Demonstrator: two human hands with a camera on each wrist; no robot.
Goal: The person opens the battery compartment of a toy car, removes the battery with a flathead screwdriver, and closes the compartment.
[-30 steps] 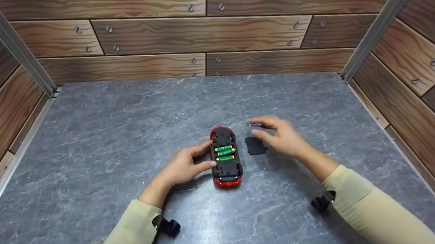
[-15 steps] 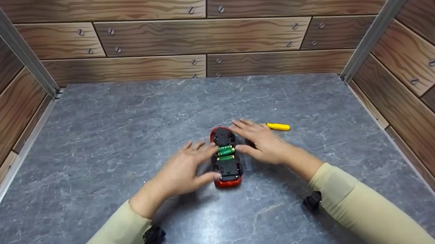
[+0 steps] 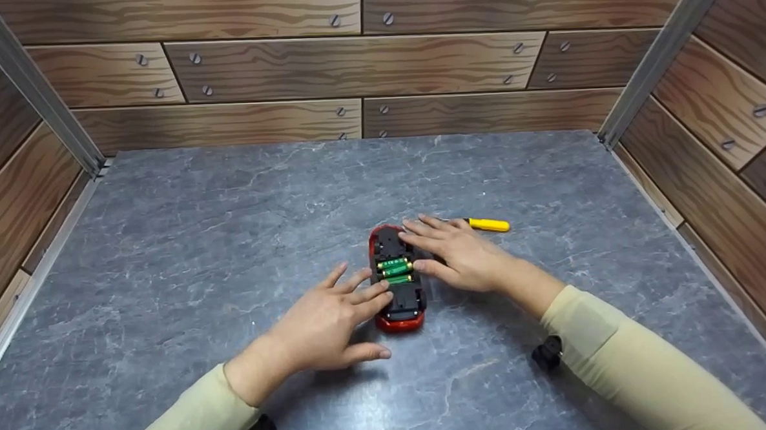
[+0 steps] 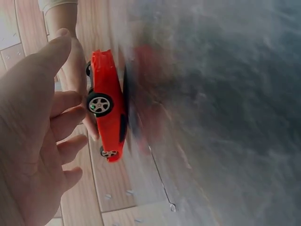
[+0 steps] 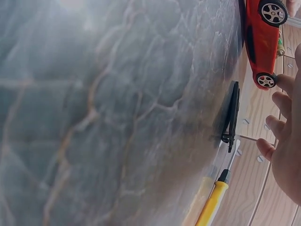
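A red toy car (image 3: 401, 298) lies wheels-up on the table, its black underside facing me. Three green batteries (image 3: 395, 266) sit in its uncovered middle compartment. My left hand (image 3: 317, 324) is spread at the car's left side, fingertips overlapping its edge and the thumb apart below. From the right, my right hand (image 3: 465, 255) reaches over with outstretched fingers, fingertips at the car's far right edge. A black battery cover (image 5: 230, 115) lies beneath the right hand, hidden in the head view. Beyond that hand is a screwdriver (image 3: 489, 224) with a yellow handle.
A thin wire with a looped end (image 4: 161, 176) lies on the table near the car in the left wrist view. The grey marbled tabletop (image 3: 227, 209) is bounded by wood-patterned walls (image 3: 260, 68) and metal corner posts (image 3: 663, 54).
My left hand has let go of the car's side and spread its fingers, shifting toward me. My right hand has moved left from the screwdriver, over the cover, to the car's edge.
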